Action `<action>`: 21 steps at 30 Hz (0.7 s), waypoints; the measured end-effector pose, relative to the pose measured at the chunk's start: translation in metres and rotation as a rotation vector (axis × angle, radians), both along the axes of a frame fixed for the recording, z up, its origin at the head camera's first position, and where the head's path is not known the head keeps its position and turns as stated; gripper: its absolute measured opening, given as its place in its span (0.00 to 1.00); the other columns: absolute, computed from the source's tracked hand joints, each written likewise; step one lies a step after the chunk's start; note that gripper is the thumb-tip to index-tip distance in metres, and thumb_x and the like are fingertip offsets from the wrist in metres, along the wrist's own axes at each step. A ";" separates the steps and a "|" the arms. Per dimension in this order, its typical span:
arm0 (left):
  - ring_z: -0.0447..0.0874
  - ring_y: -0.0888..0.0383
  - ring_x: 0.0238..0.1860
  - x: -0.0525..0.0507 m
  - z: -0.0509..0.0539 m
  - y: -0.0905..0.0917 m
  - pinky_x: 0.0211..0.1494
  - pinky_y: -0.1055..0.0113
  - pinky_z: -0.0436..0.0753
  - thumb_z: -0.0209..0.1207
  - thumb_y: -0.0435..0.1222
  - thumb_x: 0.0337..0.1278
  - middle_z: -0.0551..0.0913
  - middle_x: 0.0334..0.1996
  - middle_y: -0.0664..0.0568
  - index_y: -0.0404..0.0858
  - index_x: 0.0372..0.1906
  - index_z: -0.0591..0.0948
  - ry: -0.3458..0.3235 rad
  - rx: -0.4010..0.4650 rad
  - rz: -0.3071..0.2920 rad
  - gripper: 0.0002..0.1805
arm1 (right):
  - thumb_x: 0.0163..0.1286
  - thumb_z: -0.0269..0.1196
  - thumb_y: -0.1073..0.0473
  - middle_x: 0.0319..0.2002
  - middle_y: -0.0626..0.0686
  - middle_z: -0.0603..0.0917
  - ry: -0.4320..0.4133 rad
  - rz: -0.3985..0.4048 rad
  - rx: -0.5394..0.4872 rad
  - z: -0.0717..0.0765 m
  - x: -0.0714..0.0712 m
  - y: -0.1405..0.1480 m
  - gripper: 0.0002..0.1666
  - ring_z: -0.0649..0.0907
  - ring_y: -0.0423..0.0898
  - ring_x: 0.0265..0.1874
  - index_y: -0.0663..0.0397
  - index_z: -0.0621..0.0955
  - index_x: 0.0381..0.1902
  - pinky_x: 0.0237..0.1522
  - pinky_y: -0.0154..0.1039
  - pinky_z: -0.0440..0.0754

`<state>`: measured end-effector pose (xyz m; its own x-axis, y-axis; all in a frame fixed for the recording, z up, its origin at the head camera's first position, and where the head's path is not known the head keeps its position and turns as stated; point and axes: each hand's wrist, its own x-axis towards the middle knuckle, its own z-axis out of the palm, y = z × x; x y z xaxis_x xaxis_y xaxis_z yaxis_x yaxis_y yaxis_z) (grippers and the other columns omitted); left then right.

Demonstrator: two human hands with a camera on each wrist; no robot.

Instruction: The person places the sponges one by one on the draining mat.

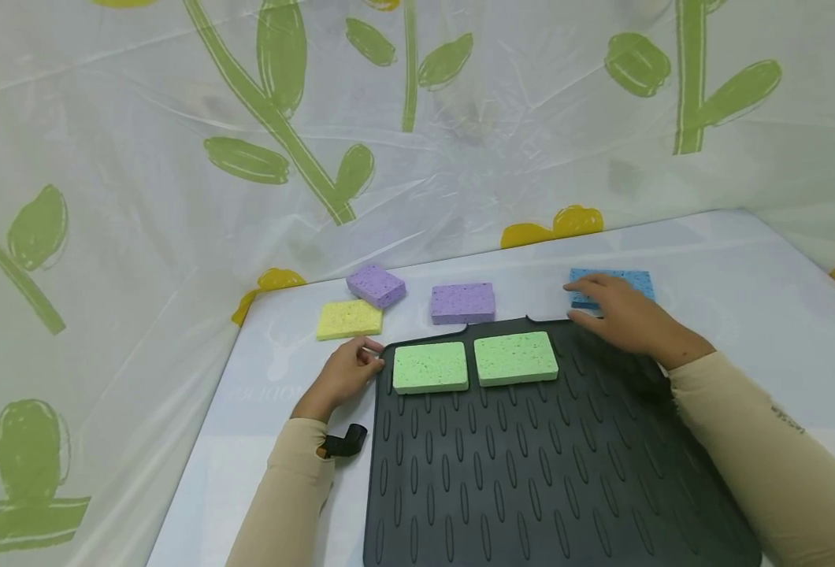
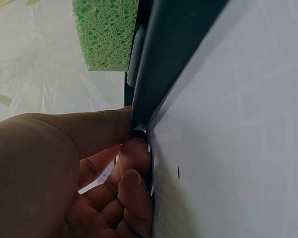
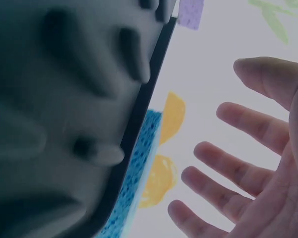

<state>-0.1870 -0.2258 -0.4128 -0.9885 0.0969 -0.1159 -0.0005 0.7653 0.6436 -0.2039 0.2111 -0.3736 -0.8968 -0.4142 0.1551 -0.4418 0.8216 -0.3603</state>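
A black ribbed rubber mat (image 1: 531,480) lies on the white table with two green sponges (image 1: 430,367) (image 1: 515,357) side by side near its far edge. My left hand (image 1: 342,378) pinches the mat's far left corner, thumb above and curled fingers at the underside, as the left wrist view shows. Over at the far right corner, my right hand (image 1: 623,315) hovers with fingers spread and nothing held. A blue sponge (image 1: 633,282) is just beyond it, partly hidden by the hand. In the right wrist view the blue sponge (image 3: 139,168) shows behind the mat's edge (image 3: 134,134).
Beyond the mat sit two purple sponges (image 1: 462,302) (image 1: 376,285). A yellow sponge (image 1: 350,320) touches the left purple one. A white curtain (image 1: 460,173) printed with green leaves hangs behind the table. A black wrist mount (image 1: 346,441) is on the left wrist.
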 end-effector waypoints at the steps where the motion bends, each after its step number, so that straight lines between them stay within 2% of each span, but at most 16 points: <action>1: 0.73 0.58 0.32 0.000 0.000 0.000 0.35 0.67 0.71 0.61 0.38 0.67 0.80 0.33 0.51 0.40 0.54 0.79 -0.002 0.001 0.001 0.14 | 0.74 0.61 0.55 0.67 0.71 0.70 0.000 -0.007 0.003 0.000 -0.001 0.002 0.29 0.67 0.70 0.67 0.64 0.73 0.67 0.64 0.67 0.67; 10: 0.74 0.58 0.32 0.000 -0.001 0.000 0.36 0.66 0.71 0.61 0.38 0.67 0.80 0.34 0.50 0.40 0.55 0.79 0.003 0.002 -0.003 0.14 | 0.74 0.60 0.54 0.67 0.74 0.68 -0.028 -0.077 0.028 -0.002 -0.011 0.021 0.31 0.67 0.73 0.66 0.67 0.71 0.68 0.64 0.70 0.65; 21: 0.74 0.58 0.32 0.000 -0.001 0.000 0.36 0.66 0.72 0.60 0.37 0.67 0.79 0.34 0.50 0.40 0.55 0.79 0.003 0.004 -0.002 0.14 | 0.74 0.59 0.53 0.68 0.76 0.64 -0.073 -0.108 0.046 -0.012 -0.022 0.043 0.32 0.64 0.74 0.67 0.69 0.70 0.68 0.66 0.71 0.62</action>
<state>-0.1874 -0.2261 -0.4137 -0.9886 0.0993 -0.1128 0.0028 0.7630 0.6464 -0.2256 0.2538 -0.3857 -0.9446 -0.3203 0.0713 -0.3244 0.8792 -0.3488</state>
